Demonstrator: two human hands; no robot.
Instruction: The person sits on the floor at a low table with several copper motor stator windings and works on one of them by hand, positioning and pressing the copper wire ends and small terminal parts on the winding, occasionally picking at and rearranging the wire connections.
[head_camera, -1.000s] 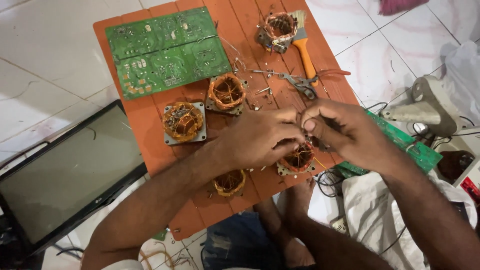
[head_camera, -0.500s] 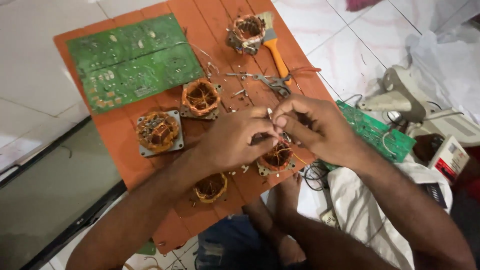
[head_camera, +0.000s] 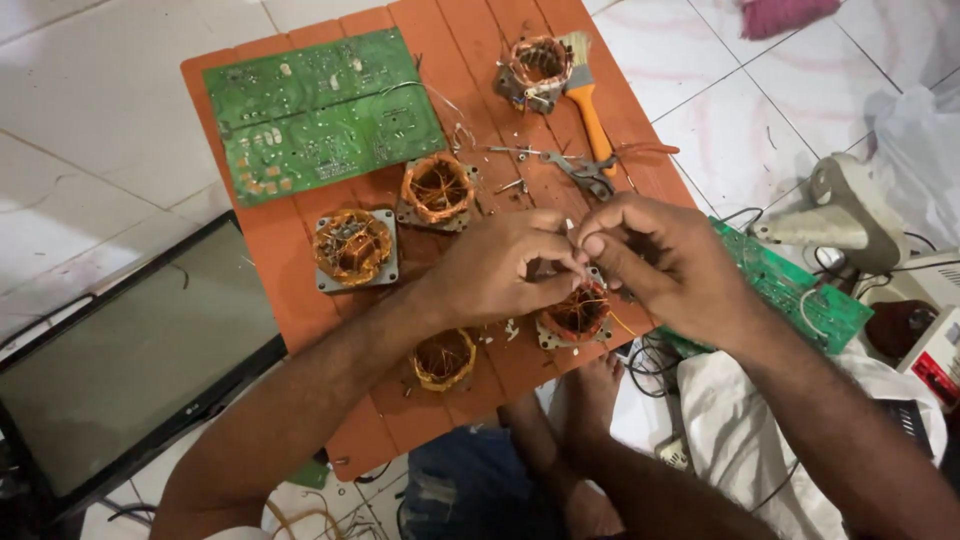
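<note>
Head view, looking straight down on an orange slatted board (head_camera: 300, 250) laid over white floor tiles. Off the board's left edge, a dark flat screen (head_camera: 120, 370) lying face up on the floor. At the board's far left corner, two green circuit boards (head_camera: 320, 115) side by side, solder side up. Below them, near the left edge, a square-framed copper coil (head_camera: 355, 248); just right of it, toward the middle, a second copper coil (head_camera: 437, 190). Near the board's front edge, a smaller yellowish coil (head_camera: 443, 358), apart from both hands. Left hand (head_camera: 500, 270) curled over the board's middle, thumb and forefinger pinched tight on something thin and pale at the tips, too small to make out. Directly beneath the fingers, by the front right corner, the copper-wound coil (head_camera: 578, 312) with loose strands sticking up. Right hand (head_camera: 660, 260) meeting the left fingertip to fingertip, thumb and forefinger nipped together on the same thin piece, other fingers loosely bent. Behind the hands, grey pliers (head_camera: 575, 170) flat on the slats. At the far right corner, another coil (head_camera: 538, 65) touching an orange-handled brush (head_camera: 590, 105). Past the right edge, a green circuit board (head_camera: 790, 290) half under the right wrist, then a pale plastic casing (head_camera: 850, 215) on the tiles.
</note>
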